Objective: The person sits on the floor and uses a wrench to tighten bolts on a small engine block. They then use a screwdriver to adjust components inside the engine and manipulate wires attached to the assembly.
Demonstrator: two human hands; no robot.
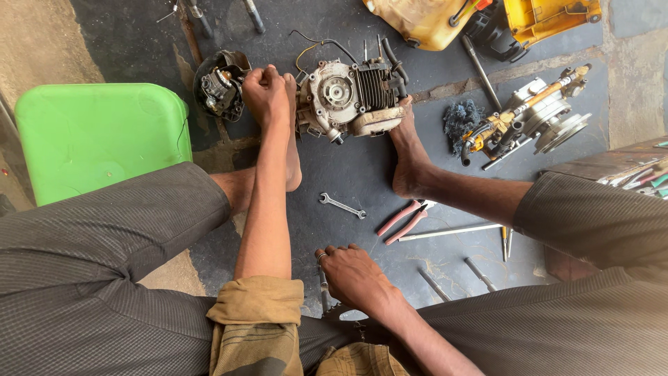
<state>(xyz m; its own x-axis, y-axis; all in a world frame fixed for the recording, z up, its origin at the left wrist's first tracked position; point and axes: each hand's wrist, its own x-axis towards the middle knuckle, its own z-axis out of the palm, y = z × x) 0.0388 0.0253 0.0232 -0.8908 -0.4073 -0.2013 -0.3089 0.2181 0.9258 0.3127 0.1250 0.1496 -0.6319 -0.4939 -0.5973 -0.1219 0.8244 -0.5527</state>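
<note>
Head view, looking down from where I sit on the floor: my left hand is closed in a fist at the left side of the engine; whether it clamps a tool or a part, I cannot tell. My right hand is near my lap, fingers curled down over a thin metal tool lying on the floor, seemingly closed on it. Both bare feet brace the engine from either side.

I judge the step in hand to be working at the engine's left-hand casing while the feet steady it; the next move calls for a firm brace and the right hand bringing its tool up.

Lying on the floor ahead of my left hand, the engine has its long axis running left to right, round cover facing up toward me, finned cylinder pointing right.

Between my hands lie a wrench and red-handled pliers, right of the right hand.
</note>
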